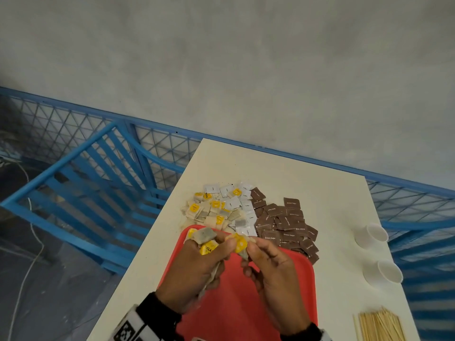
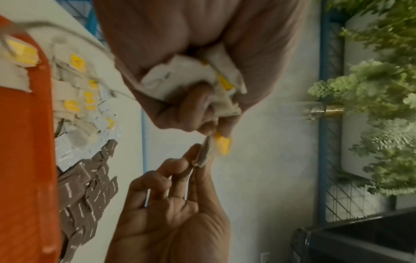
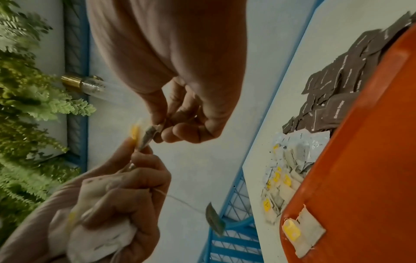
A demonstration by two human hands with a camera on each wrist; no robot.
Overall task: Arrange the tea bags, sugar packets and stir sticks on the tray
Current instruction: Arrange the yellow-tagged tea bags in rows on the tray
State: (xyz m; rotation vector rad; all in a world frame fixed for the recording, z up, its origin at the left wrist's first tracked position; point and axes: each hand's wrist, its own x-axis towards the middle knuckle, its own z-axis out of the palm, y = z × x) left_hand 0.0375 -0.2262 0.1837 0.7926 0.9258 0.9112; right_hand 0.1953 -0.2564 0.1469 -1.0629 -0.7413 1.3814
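Over the red tray [image 1: 290,279] my left hand [image 1: 214,244] grips a bunch of tea bags [image 2: 180,80] with yellow tags. My right hand [image 1: 248,247] pinches one tea bag [image 2: 209,149] at the edge of that bunch, between the two hands. Another bag [image 3: 213,220] dangles on its string below my left hand. One tea bag [image 3: 301,231] lies at the tray's far left corner. Beyond the tray sit a pile of tea bags [image 1: 209,212], white packets [image 1: 236,205] and brown sugar packets [image 1: 288,222]. Wooden stir sticks [image 1: 379,326] lie at the near right.
Two white paper cups [image 1: 371,235] [image 1: 384,271] stand at the white table's right edge [image 1: 384,205]. A blue mesh railing [image 1: 98,134] runs behind and to the left of the table, and a grey wall rises beyond it.
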